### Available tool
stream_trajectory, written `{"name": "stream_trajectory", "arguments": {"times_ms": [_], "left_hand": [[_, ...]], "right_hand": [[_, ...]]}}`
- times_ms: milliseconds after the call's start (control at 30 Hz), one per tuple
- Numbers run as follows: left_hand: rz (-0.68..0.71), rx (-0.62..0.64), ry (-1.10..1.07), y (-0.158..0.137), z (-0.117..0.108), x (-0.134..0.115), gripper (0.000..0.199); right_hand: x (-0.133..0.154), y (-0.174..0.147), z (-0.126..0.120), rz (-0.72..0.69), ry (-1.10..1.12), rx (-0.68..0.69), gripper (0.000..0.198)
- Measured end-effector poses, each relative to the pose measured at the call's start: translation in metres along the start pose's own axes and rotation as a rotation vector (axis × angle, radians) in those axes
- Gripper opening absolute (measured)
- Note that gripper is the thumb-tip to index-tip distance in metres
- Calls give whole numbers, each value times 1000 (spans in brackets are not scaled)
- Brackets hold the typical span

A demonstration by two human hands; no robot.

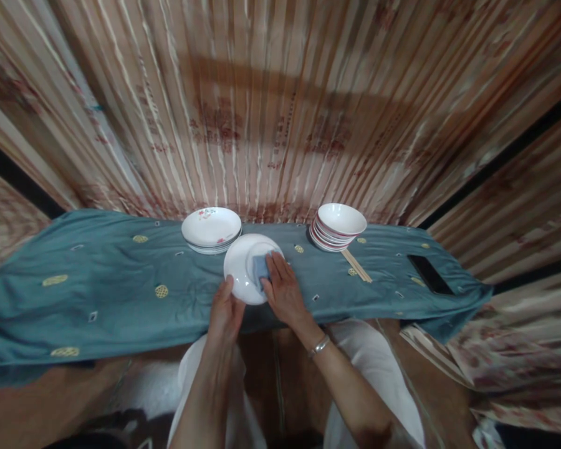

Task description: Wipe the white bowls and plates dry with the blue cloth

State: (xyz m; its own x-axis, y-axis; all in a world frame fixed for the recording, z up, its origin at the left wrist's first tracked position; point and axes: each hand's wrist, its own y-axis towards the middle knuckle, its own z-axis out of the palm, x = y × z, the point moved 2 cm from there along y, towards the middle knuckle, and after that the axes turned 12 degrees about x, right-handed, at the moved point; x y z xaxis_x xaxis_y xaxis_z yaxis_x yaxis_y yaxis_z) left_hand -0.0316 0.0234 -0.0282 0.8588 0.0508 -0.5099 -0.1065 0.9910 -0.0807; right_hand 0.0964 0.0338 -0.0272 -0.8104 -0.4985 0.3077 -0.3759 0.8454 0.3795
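Note:
A white plate (240, 268) is held up over the front of the table, its underside with the foot ring facing me. My left hand (226, 310) grips its lower left rim, fingers hidden behind it. Pressed to the plate is a blue cloth (260, 268), and my right hand (283, 288) is closed over that cloth on the plate's right side. Just behind, to the left, stands a stack of white plates (210, 227) with a floral print on the top one.
A stack of white bowls with red rims (341, 221) stands at the back right. Wooden chopsticks (356, 266) lie in front of it. Farther right is a black phone (430, 274). A green patterned cloth (121, 274) covers the narrow table, and a pleated curtain (262, 112) hangs behind.

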Motion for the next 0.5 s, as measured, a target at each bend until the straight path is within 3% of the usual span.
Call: {"name": "stream_trajectory", "arguments": {"times_ms": [133,300,500], "left_hand": [[5,-7,9,2,-4,2,29],[21,22,61,2,-7,0,24],[18,-4,171,-6,-10,6,17]], "right_hand": [[11,-22,10,32,40,-35,47],[33,-41,13,-52,41,-28,51],[47,-24,-1,-191,-7,-31,50]]}}
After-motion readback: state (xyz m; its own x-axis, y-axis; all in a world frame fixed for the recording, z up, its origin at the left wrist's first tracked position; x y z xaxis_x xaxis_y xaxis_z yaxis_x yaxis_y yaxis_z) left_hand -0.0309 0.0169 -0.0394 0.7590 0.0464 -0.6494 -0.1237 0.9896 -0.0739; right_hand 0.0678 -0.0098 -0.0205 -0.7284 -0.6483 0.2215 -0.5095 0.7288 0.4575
